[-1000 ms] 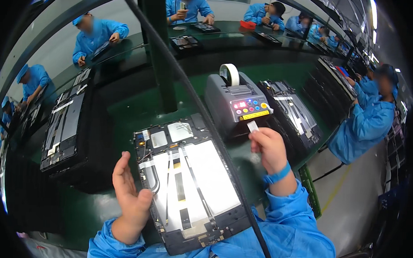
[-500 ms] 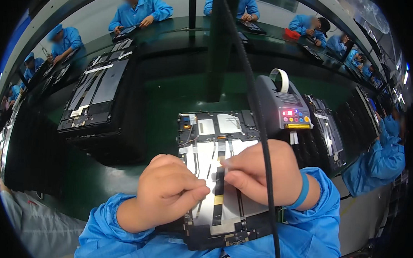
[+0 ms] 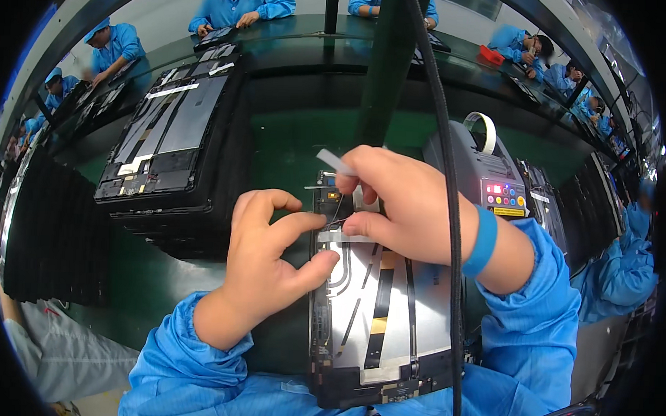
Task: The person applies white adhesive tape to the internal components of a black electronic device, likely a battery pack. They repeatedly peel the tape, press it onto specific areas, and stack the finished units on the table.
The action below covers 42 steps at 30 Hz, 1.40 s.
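Note:
An opened tablet, with silver battery plates, black flex strips and yellow patches, lies in front of me. My right hand is over its far left part and pinches a short pale strip of tape, whose free end sticks out to the left. Thin wires run near the tip of that hand's thumb. Beside the tablet's left edge is my left hand, its fingers spread and the index tip close to the wires. Another whitish tape piece crosses the battery's far edge.
A grey tape dispenser with lit buttons stands behind right. Tall stacks of tablets rise at left and right. A black cable hangs across the view. Several people in blue coats sit along the far bench.
Both hands have moved from the tablet's middle to its far left part. The pale strip now shows clearly in my right hand, and my left hand's fingers have spread. The view has shifted slightly.

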Available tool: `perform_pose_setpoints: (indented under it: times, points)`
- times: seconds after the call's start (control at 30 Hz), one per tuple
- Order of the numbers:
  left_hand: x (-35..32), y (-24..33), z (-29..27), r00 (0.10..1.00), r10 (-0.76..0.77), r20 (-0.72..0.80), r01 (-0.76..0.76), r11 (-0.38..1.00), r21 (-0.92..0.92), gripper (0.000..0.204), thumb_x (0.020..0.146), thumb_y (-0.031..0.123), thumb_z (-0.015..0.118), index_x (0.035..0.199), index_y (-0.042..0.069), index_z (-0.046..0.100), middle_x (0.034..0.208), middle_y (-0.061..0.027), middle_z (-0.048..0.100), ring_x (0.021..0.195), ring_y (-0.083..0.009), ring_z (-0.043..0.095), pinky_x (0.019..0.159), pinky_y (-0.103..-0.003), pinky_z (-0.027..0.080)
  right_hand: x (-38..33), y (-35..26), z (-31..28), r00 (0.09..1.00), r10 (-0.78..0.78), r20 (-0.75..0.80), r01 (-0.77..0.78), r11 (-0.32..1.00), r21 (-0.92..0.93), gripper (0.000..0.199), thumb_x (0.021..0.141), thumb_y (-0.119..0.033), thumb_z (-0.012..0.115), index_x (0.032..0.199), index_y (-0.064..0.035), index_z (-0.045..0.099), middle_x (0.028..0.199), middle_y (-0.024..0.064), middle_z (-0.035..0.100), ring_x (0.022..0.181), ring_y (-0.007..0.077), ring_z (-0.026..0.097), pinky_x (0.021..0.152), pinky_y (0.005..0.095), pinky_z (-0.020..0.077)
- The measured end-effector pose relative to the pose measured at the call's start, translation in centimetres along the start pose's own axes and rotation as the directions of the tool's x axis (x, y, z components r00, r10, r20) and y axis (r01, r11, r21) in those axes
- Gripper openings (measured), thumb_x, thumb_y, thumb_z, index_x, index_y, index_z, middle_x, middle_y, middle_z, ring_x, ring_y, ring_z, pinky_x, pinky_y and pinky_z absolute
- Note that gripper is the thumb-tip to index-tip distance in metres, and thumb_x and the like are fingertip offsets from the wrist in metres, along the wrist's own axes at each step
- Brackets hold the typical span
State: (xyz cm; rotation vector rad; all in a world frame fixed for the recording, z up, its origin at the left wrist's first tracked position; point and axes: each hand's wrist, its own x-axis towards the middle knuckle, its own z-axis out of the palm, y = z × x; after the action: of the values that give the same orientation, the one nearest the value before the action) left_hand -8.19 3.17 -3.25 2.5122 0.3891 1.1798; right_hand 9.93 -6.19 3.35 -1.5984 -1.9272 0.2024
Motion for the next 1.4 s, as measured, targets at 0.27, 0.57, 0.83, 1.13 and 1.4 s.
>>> perform_pose_setpoints:
  times: [0.27,0.57,0.83,1.13,1.4]
  points:
    - [0.1,-0.7,0.1,0.998,0.053,0.04,-0.051,0.997,-0.054,0.03,0.059,0.022,0.075,0.085,0.008,0.07,0.091,-0.01,0.053,0.088,-0.0297,0.049,0.079,-0.04,0.041,2.6,1.1,0.8,0.996,0.032,0.086,-0.035,0.999,0.037,0.024,0.075,-0.001,0.068,0.092,-0.0023,0.052,0.08,0.0132,0.063,0.076,0.0319,0.064,0.066,0.0371,0.05]
    - [-0.3,-1.3,0.4,0.998,0.043,0.048,-0.04,0.997,-0.069,0.035,0.061,0.026,0.074,0.089,0.008,0.07,0.096,-0.0128,0.051,0.094,-0.0314,0.047,0.082,-0.041,0.04,2.2,1.1,1.5,0.954,0.255,0.156,-0.245,0.966,-0.08,0.021,0.076,-0.006,0.064,0.09,0.0003,0.05,0.077,0.0166,0.061,0.074,0.0339,0.062,0.066,0.0394,0.049]
    - [-0.1,-2.0,1.1,0.988,0.022,0.155,0.011,0.979,-0.205,0.041,0.063,0.03,0.071,0.099,0.01,0.069,0.108,-0.0161,0.046,0.106,-0.0348,0.041,0.095,-0.045,0.034,2.4,3.3,-0.6,0.926,0.161,0.342,-0.283,0.895,0.345,0.009,0.088,-0.008,0.06,0.093,-0.0026,0.054,0.074,0.0026,0.057,0.07,0.0083,0.053,0.063,0.0247,0.0445]
    - [-0.6,-2.8,1.8,0.984,-0.03,0.178,0.077,0.962,-0.261,0.042,0.062,0.032,0.071,0.1,0.013,0.068,0.107,-0.0153,0.041,0.106,-0.0341,0.038,0.096,-0.045,0.033,4.6,2.5,-0.2,0.88,0.027,0.474,-0.014,0.999,-0.031,0.011,0.082,-0.012,0.065,0.086,-0.003,0.059,0.072,0.0122,0.06,0.068,0.0263,0.06,0.062,0.0354,0.0455]
    - [-0.7,-2.8,2.0,0.988,-0.012,0.154,0.051,0.967,-0.249,0.048,0.069,0.045,0.066,0.101,0.01,0.068,0.105,-0.0148,0.04,0.105,-0.0308,0.038,0.096,-0.042,0.031,3.1,4.0,-0.2,0.911,0.16,0.38,-0.25,0.947,0.201,0.019,0.082,-0.011,0.067,0.096,-0.0016,0.06,0.067,0.0033,0.057,0.06,0.0101,0.054,0.056,0.0267,0.0434]
